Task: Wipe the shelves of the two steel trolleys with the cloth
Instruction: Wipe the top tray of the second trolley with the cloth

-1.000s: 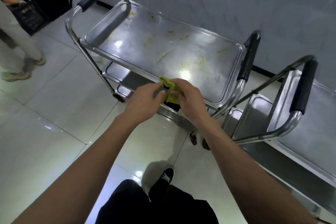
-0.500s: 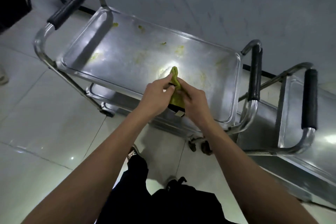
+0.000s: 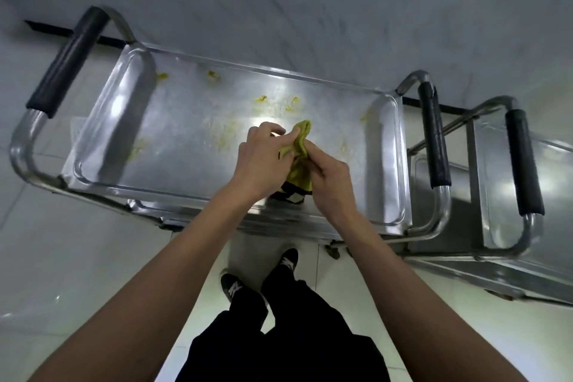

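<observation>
Both hands meet on the cloth point(image 3: 300, 161) above the top shelf point(image 3: 192, 146) of the nearer trolley point(image 3: 235, 139). Left hand point(image 3: 263, 161): fingers curled, thumb and fingertips pinching the cloth's upper fold. Right hand point(image 3: 330, 181): fingers curled round the cloth's lower part from the 3 o'clock side. Neither hand is spread or flat.

Cloth: yellow-green, bunched, standing between my two palms, its top fold poking out at 12 o'clock past the left fingertips. A dark-and-white edge hangs below at 6 o'clock, close to the shelf's near rim. I cannot tell whether that hanging edge touches the steel. Relative to the shelf, the cloth sits right of centre, toward the near rim.

Shelf surface: yellow smears scattered at 12, 10 and 2 o'clock from the cloth, with fainter streaks at 9 o'clock.

Counts:
- cloths: one
- trolleys: two; the second trolley point(image 3: 511, 195) stands at 3 o'clock, just beside the first
- black-padded handles: three in view, namely the left handle point(image 3: 69, 60), the right handle point(image 3: 433, 136) and the second trolley's handle point(image 3: 524, 161)
- shoes point(image 3: 231, 285): two, at 6 o'clock on the pale floor tiles point(image 3: 77, 257)
</observation>
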Demonstrator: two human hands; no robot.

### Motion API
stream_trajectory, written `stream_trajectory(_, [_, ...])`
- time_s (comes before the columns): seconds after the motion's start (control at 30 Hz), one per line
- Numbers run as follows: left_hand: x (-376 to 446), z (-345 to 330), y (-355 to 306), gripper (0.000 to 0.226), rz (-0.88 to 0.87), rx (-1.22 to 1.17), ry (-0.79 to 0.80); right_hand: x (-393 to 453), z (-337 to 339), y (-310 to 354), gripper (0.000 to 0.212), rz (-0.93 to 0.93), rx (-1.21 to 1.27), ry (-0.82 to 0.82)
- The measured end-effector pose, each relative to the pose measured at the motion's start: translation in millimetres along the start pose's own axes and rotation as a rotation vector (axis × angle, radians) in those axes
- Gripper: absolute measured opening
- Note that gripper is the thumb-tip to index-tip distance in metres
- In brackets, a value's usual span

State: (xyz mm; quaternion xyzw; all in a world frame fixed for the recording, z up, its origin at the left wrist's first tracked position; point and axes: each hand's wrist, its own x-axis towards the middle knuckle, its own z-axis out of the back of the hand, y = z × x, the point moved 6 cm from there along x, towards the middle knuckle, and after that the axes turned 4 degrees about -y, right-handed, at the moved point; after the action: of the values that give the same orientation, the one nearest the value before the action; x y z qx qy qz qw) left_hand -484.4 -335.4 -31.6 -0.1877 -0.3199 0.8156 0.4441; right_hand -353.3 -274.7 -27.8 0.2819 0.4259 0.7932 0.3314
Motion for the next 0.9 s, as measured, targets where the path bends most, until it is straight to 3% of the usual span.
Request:
stream_trajectory(0.2, [28, -6, -5, 0.043, 0.074, -0.262, 0.057, 29, 4, -31, 0.038, -0.152, 0.047, -0.006])
stream_trajectory(0.4, [60, 1, -27, 0.041, 0.128, -0.434, -0.088, 61, 22, -30, 0.035, -0.179, 0.232, -0.014])
stream_trajectory(0.6, [81, -3, -42, 0.043, 0.181, -0.485, -0.16, 82, 28, -44, 0.064, -0.204, 0.319, 0.047])
stream_trajectory(0.9, [95, -13, -24, 0.043, 0.158, -0.512, -0.129, 102, 36, -56, 0.05, -0.191, 0.226, -0.054])
